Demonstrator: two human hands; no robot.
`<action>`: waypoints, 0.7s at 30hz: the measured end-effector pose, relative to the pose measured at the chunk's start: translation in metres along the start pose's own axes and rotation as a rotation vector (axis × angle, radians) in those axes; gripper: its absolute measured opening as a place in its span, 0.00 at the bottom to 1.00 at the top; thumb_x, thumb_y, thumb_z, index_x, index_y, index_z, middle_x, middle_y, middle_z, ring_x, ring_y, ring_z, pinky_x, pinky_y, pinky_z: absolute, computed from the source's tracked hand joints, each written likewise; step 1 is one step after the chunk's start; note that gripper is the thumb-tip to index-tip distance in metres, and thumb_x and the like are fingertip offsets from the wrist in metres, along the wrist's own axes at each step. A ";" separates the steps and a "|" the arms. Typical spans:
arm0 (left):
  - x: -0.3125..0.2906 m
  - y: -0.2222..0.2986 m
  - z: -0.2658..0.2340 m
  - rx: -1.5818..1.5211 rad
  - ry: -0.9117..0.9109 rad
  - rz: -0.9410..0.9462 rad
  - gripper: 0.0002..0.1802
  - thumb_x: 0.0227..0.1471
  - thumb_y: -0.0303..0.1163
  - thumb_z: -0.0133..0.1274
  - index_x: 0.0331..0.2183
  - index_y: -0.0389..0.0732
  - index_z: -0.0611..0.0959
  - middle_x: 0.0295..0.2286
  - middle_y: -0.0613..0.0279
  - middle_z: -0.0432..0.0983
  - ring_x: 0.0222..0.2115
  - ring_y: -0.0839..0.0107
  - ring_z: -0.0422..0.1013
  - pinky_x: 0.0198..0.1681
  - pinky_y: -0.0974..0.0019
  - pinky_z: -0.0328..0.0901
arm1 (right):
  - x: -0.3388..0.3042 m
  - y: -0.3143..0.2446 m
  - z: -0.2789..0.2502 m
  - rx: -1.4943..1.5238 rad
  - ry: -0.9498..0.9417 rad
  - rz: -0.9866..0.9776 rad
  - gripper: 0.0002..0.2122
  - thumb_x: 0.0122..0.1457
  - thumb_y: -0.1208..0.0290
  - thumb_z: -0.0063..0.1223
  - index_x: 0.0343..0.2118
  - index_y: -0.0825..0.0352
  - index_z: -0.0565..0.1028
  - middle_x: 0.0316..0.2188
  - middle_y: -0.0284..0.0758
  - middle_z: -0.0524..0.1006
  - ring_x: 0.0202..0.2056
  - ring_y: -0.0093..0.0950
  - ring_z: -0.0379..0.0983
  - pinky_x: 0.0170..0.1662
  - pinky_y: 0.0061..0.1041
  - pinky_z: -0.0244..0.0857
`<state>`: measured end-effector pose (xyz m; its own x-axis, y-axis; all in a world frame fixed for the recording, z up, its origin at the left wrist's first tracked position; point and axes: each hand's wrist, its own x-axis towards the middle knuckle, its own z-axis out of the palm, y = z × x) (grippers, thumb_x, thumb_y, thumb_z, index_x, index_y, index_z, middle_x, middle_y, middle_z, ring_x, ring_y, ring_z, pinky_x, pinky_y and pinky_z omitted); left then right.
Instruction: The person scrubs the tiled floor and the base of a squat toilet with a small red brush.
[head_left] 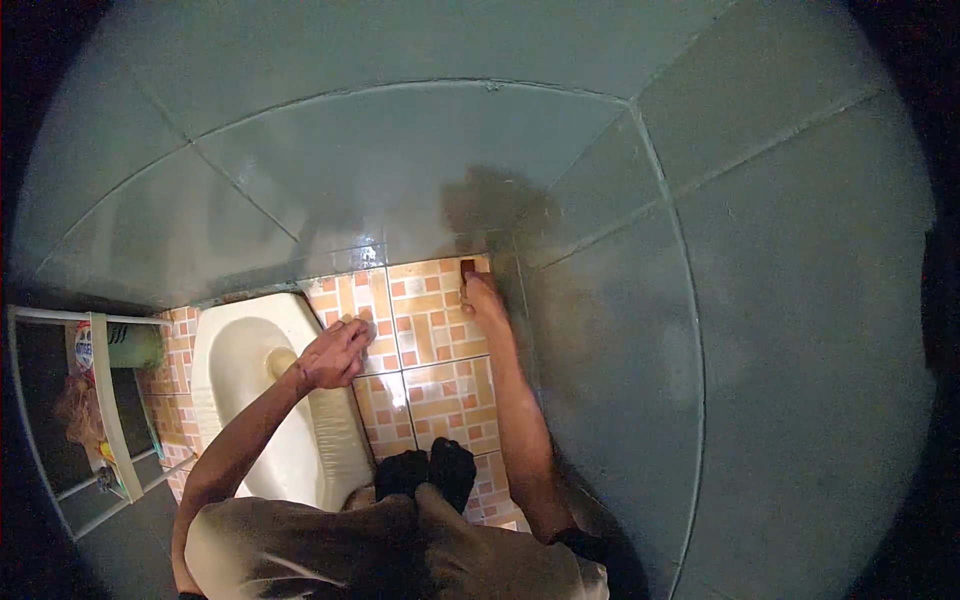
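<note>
Brown block: a small, dark reddish-brown block on the far right of the toilet, at the floor's corner by the walls; from where I stand, it is too small to tell exactly what it is.
Right hand: the person's right hand is closed around the block, grasping it low over the floor, well to the right of the toilet.
Left hand: the left hand is at the toilet's right edge, fingers bent over the tiles; I can't tell whether they grip anything.
Toilet: a cream squat toilet with a ribbed foot tread along its right side; the left forearm crosses above it.
Floor: shiny tiles patterned in orange, cream and white, right of the toilet.
Feet: two dark-covered feet, close together just right of the toilet's near end.
Trousers: tan trousers, nearer than the toilet, below the feet in view.
Walls: a grey-green wall behind the toilet, meeting another well to its right; a dark shadow falls near that corner.
Rack: a white-framed rack left of the toilet, with a greenish container on it.
</note>
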<state>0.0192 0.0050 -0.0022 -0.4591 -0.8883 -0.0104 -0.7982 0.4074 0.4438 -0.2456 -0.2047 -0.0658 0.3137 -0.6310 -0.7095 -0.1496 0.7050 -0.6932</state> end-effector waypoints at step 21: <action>0.004 0.001 -0.005 -0.013 0.066 0.035 0.21 0.42 0.28 0.50 0.42 0.33 0.74 0.41 0.47 0.67 0.41 0.50 0.67 0.46 0.51 0.63 | -0.011 0.005 0.020 0.045 0.025 -0.059 0.20 0.70 0.51 0.36 0.23 0.57 0.64 0.16 0.24 0.61 0.15 0.19 0.57 0.16 0.22 0.51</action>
<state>0.0184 0.0011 0.0024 -0.4597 -0.8857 0.0648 -0.7768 0.4364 0.4540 -0.2312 -0.1880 -0.0592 0.2975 -0.6793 -0.6709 -0.0895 0.6798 -0.7280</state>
